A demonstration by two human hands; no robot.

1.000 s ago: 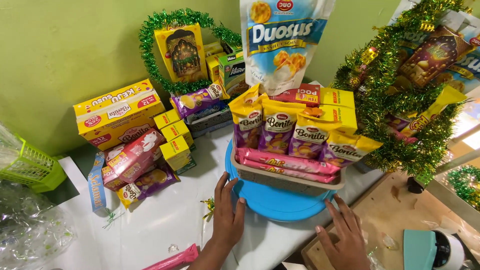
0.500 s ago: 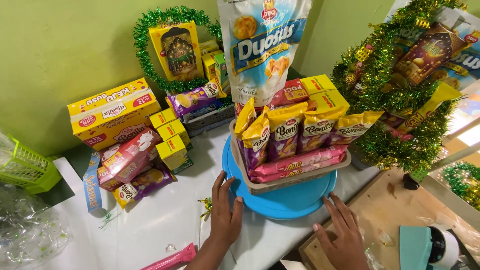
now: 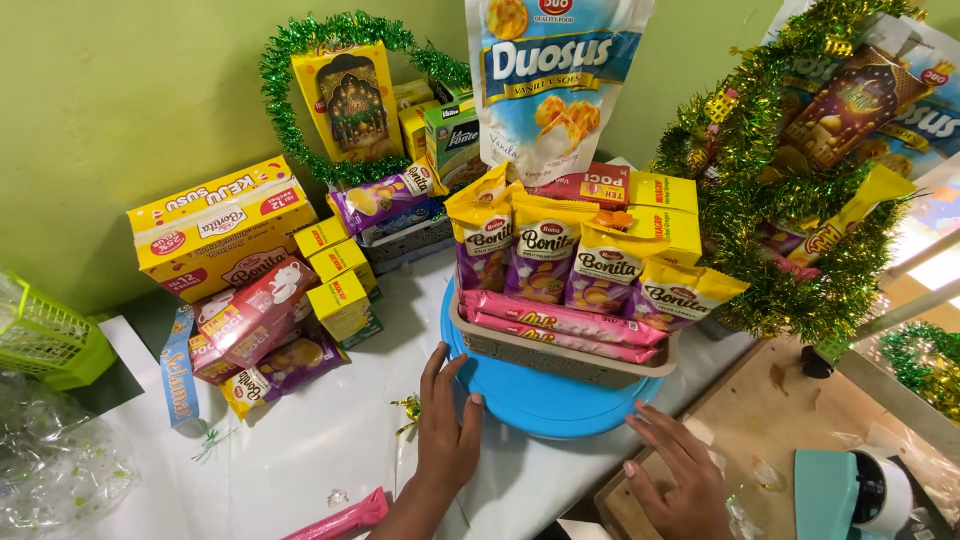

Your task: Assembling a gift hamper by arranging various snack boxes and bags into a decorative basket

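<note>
Wall: a plain green wall [image 3: 120, 90] stands at the far side, close behind the goods.
Desk: a white sheet covers the desk [image 3: 300, 450]; at the near right a bare brown board [image 3: 780, 420] lies on it.
Left hand: the left hand [image 3: 447, 430] lies flat on the white sheet, fingers spread and open, gripping nothing; its fingertips touch the left edge of the blue round tray.
Right hand: the right hand [image 3: 672, 475] rests open near the tray's near right edge, fingers stretched, nothing in its grip; whether it touches the tray I cannot tell.
Blue round tray: the blue round tray [image 3: 545, 400] sits in the middle of the desk, just beyond both hands.
Grey basket: a grey basket [image 3: 560, 355] stands on the tray, packed with yellow and purple snack packets [image 3: 545, 260], long pink packets [image 3: 560, 322] along its near side and a tall white and blue snack bag [image 3: 550, 80] upright at the far side.
Left side: a big yellow box [image 3: 215, 225], small yellow boxes [image 3: 340, 280] and red and purple packets [image 3: 255, 315] lie on the sheet.
Far left corner: a green tinsel ring [image 3: 290, 100] frames a yellow box against the wall.
Right side: a green and gold tinsel heap [image 3: 800, 250] holds more packets.
Near left: a green plastic basket [image 3: 45, 340] and clear wrapping [image 3: 50, 470].
Near right corner: a teal tape dispenser [image 3: 840, 495].
</note>
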